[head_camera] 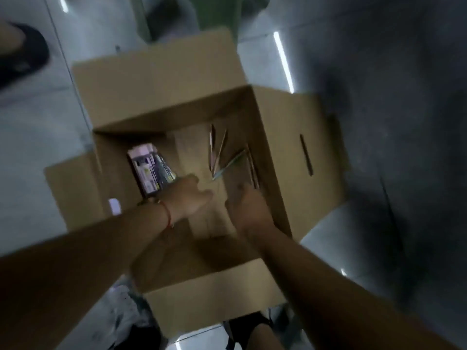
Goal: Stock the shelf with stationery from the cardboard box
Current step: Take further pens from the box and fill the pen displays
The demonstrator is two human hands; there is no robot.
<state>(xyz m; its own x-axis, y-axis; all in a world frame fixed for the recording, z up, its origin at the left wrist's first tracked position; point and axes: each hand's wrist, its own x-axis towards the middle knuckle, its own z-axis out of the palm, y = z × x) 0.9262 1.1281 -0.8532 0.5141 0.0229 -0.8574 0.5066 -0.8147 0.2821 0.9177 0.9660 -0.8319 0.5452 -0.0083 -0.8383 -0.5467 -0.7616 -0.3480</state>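
Note:
An open cardboard box [278, 137] stands on the floor below me, its flaps folded out. Inside, pink and purple stationery packs [149, 168] stand against the left wall, and several loose pens [222, 152] lie on the bottom toward the right. Both my hands reach down into the box. My left hand [189, 198], with a red string at the wrist, is beside the packs and holds nothing that I can see. My right hand [249, 208] hovers near the pens' lower ends. The frame is blurred, so the fingers are unclear.
Glossy grey floor tiles [379, 97] surround the box. Another person's foot in a dark shoe [22, 51] is at the upper left. A green object [217, 13] stands beyond the box. My own feet and patterned clothing [126, 314] show at the bottom.

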